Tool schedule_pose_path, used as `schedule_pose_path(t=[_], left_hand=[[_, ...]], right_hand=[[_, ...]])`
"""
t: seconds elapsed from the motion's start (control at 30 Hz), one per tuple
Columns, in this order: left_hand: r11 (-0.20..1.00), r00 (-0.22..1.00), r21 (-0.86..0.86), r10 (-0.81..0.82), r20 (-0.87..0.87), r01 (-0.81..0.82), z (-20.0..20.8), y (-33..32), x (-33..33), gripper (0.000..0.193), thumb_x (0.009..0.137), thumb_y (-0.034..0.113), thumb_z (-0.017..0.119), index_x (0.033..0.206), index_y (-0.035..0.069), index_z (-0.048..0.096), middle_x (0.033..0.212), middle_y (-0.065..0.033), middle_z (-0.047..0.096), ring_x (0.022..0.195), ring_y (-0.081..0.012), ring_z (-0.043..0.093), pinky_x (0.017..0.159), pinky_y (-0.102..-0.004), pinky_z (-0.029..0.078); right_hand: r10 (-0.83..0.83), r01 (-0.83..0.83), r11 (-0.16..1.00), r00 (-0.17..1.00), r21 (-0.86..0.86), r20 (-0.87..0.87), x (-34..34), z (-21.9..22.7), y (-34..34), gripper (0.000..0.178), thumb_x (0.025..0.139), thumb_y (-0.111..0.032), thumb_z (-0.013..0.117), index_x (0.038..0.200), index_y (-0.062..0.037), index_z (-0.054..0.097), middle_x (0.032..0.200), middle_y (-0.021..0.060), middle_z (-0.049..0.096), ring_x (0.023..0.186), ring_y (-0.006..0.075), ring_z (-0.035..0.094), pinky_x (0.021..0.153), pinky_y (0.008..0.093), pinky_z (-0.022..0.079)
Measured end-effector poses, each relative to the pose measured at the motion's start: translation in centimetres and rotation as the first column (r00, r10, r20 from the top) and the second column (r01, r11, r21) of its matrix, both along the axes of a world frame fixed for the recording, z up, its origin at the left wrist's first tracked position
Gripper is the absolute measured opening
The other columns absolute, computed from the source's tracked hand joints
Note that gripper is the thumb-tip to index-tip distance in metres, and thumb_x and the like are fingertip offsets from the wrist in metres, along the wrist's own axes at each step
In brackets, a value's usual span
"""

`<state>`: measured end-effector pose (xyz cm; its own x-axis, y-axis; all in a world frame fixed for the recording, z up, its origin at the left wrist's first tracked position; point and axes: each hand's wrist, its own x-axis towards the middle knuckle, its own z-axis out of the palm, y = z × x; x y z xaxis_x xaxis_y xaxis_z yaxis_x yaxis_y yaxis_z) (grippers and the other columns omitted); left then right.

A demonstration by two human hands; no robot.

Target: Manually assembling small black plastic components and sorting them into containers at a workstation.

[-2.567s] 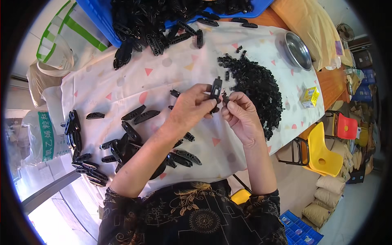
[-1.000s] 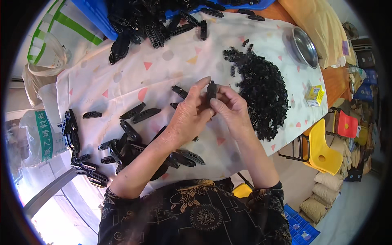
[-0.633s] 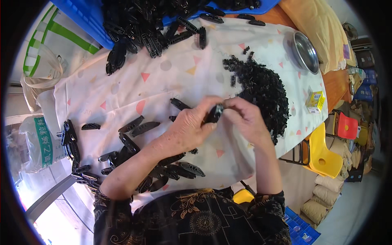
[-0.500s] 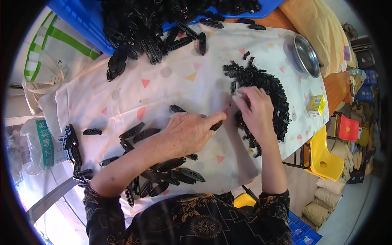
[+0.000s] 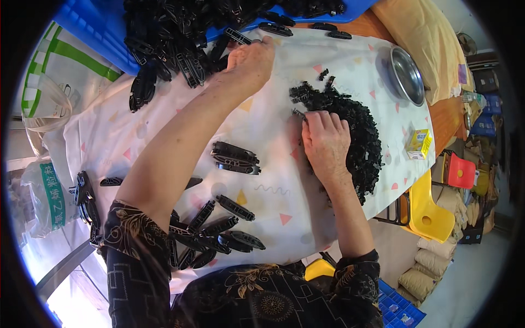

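My left hand [image 5: 250,61] is at the front edge of a large pile of long black plastic parts [image 5: 188,65]. Its fingers curl downward among them, and what they close on is hidden beneath the hand. My right hand [image 5: 328,136] rests at the left side of a heap of small black plastic pieces [image 5: 363,142], fingers bent together. A small black piece [image 5: 298,113] shows at its fingertips. Between my arms, a few long black parts [image 5: 235,157] lie side by side on the patterned white cloth [image 5: 273,210]. More long parts [image 5: 219,227] lie loosely nearer my body.
A blue crate [image 5: 101,33] stands behind the pile. At the right are a metal bowl [image 5: 407,75], a small yellow box [image 5: 419,144] and a tan sack [image 5: 421,44]. A yellow chair [image 5: 432,216] stands beyond the table's right edge. Further parts [image 5: 87,205] line the left edge.
My left hand has moved up and away from the table's middle to the far pile, leaving long parts lying there. My right hand has turned over beside the small-piece heap.
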<state>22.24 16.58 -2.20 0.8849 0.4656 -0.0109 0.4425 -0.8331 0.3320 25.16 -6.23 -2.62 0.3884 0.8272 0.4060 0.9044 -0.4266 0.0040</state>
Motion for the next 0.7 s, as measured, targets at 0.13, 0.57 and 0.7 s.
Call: schedule_pose_path(t=[0.13,0.57,0.7], left_hand=[[0.992,0.969,0.119,-0.07,0.237,0.042,-1.1,-0.8,-2.5,0.041,0.079,0.012,0.059,0.115,-0.004,0.048,0.081,-0.0176,0.066,0.078,-0.0303,0.066,0.067,-0.0398,0.052],[-0.033,0.916,-0.971,0.341,0.212,0.237,3.8,-13.2,-17.2,0.031,0.087,0.008,0.062,0.113,0.0,0.046,0.099,-0.0089,0.06,0.088,-0.0158,0.062,0.074,-0.0266,0.05],[0.02,0.891,-0.974,0.4,0.216,0.227,4.4,-14.8,-18.4,0.036,0.081,0.005,0.069,0.109,-0.002,0.047,0.088,-0.0058,0.059,0.083,-0.012,0.058,0.069,-0.0264,0.051]], right_hand=[[0.134,-0.084,0.954,0.978,0.289,-0.159,-1.1,1.1,-1.1,0.016,0.074,0.006,0.064,0.086,-0.0023,0.057,0.083,0.0104,0.062,0.072,0.0251,0.06,0.063,0.0322,0.047],[0.356,-0.243,0.779,0.93,0.579,-0.088,-9.0,3.6,-6.0,0.026,0.073,0.016,0.064,0.093,0.0008,0.058,0.094,0.0164,0.063,0.076,0.0275,0.062,0.061,0.0312,0.05],[0.37,-0.252,0.781,0.924,0.572,-0.099,-10.3,4.2,-6.4,0.026,0.073,0.015,0.064,0.093,0.0001,0.058,0.093,0.0156,0.062,0.075,0.0271,0.061,0.062,0.031,0.05]])
